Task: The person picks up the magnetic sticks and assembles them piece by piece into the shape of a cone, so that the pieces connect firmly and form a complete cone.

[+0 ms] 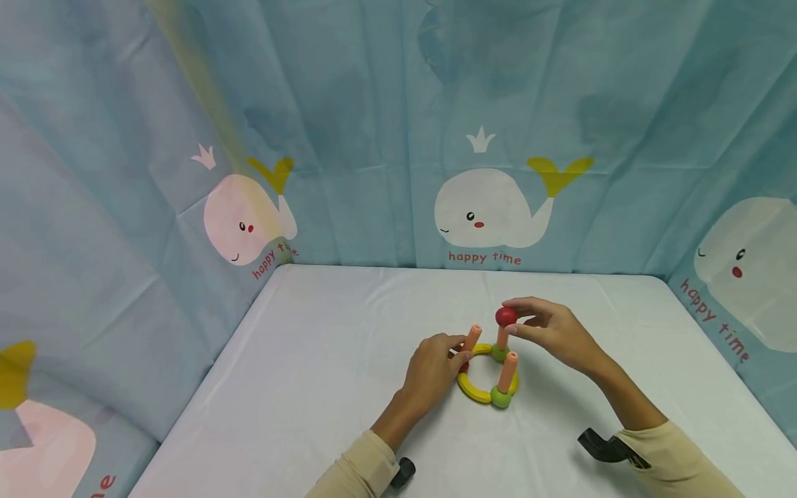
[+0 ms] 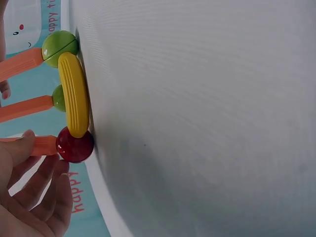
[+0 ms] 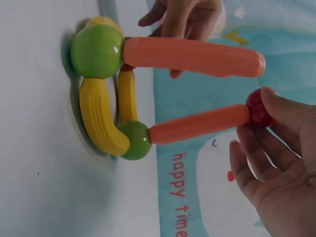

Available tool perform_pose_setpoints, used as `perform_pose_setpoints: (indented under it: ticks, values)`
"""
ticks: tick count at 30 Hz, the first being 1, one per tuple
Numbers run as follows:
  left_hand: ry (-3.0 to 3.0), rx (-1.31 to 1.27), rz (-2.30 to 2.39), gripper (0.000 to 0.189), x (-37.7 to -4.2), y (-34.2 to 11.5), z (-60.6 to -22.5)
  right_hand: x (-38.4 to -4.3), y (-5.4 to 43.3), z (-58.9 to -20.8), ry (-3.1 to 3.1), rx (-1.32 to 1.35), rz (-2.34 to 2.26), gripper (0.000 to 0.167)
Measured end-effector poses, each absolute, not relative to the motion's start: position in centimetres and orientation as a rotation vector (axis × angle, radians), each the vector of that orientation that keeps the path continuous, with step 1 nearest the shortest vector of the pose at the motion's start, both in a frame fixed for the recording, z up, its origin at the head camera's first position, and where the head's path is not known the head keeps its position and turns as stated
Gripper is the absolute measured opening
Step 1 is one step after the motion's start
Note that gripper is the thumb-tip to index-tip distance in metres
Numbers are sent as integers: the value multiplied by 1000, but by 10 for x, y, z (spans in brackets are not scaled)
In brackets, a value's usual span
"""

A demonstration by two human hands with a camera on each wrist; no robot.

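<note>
On the white tabletop lies a toy ring of yellow curved pieces (image 1: pixel 476 394) joined by balls, with three orange sticks standing up from it. Green balls (image 1: pixel 501 397) form the front and back right joints; a dark red ball (image 2: pixel 75 144) is the left joint. My left hand (image 1: pixel 429 370) pinches the left orange stick (image 2: pixel 45 145) just above that red ball. Between thumb and fingers, my right hand (image 1: pixel 560 335) holds another red ball (image 1: pixel 506 317) at the top of the back stick (image 3: pixel 200 124). The front stick (image 1: pixel 508 372) stands untouched, its top bare.
A white cloth (image 1: pixel 324 387) covers the table. Blue curtains (image 1: pixel 349 138) with printed whales surround its back and sides. Black wrist-worn devices (image 1: pixel 604 446) sit at both sleeve cuffs.
</note>
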State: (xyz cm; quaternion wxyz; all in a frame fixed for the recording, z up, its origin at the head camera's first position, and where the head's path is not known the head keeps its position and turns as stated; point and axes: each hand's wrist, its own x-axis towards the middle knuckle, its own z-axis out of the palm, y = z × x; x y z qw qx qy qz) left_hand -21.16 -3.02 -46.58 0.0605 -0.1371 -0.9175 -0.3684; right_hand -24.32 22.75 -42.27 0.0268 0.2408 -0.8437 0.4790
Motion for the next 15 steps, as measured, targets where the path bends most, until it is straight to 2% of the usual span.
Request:
perform_pose_setpoints:
  ticks: [15]
  values:
    - [-2842,-403,-1016,39,-212,-28,-466,-243,214,-423,-2637,854,1402,41]
